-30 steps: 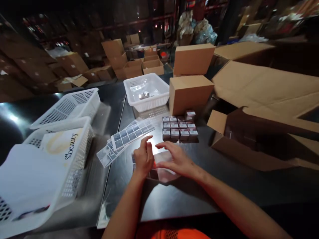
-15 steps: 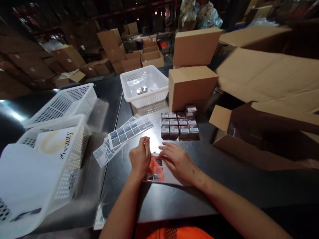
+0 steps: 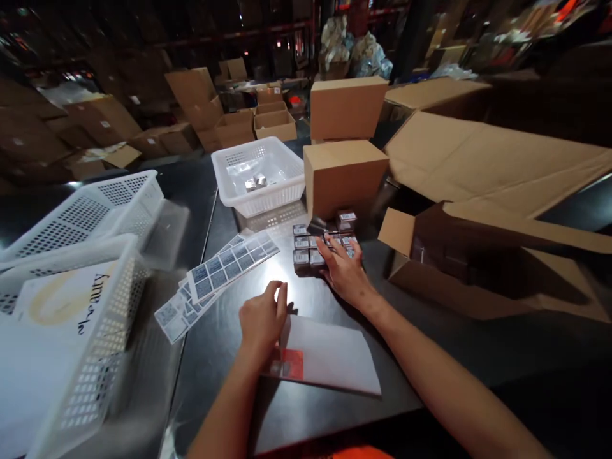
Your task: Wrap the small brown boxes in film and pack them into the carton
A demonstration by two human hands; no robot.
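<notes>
My left hand (image 3: 261, 322) is closed, thumb and forefinger pinched together above the left end of a sticker sheet (image 3: 329, 354). What the pinch holds, if anything, I cannot make out. The sheet is mostly bare white backing, with orange-red stickers beside my left wrist. My right hand (image 3: 345, 274) reaches over a block of small dark boxes (image 3: 301, 258) with barcode labels, its fingers spread and touching their tops. Behind its fingertips, one dark box (image 3: 317, 225) looks blurred and tilted. Another small box (image 3: 347, 220) rises above the back row.
Printed label sheets (image 3: 234, 264) overlap at left. White baskets (image 3: 258, 204) stand at the back and left (image 3: 95, 319), the back one holding small silvery pieces. Brown cartons (image 3: 342, 178) are stacked behind the boxes; an open carton (image 3: 459, 287) lies at right.
My right hand has left the sticker sheet and moved forward onto the small boxes, uncovering the white backing. The left hand keeps its pinch near the sheet. The camera view has shifted.
</notes>
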